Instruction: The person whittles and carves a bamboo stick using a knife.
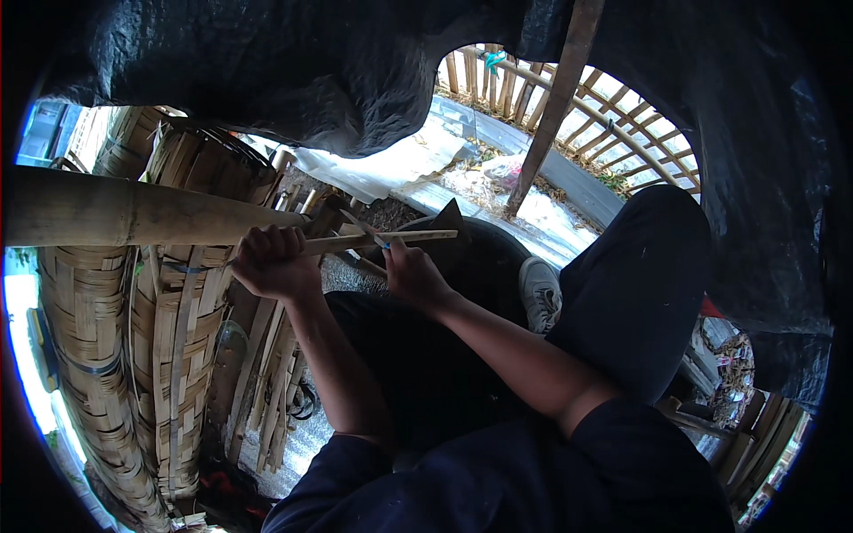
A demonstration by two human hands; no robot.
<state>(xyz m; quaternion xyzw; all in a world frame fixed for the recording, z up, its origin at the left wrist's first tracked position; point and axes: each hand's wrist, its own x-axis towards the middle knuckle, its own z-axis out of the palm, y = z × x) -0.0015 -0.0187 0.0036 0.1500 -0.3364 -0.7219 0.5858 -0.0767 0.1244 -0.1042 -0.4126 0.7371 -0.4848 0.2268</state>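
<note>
We see a pale, smooth wood stick, rough woven bamboo mats, a matt dry bamboo pole and soft dark cloth trousers.

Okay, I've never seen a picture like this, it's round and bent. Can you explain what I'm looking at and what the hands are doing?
There is no machine here. A person wears a wide fisheye camera on the head, looking down at their own arms, which is why edges curve and the corners are black.

The left hand has its grip closed around a thin bamboo strip. The right hand holds a small tool with a blue handle against that strip.

On the left stand woven bamboo baskets, with a thick bamboo pole across them. The person's dark trousers and a grey shoe show below the hands. A slatted fence is beyond.
</note>
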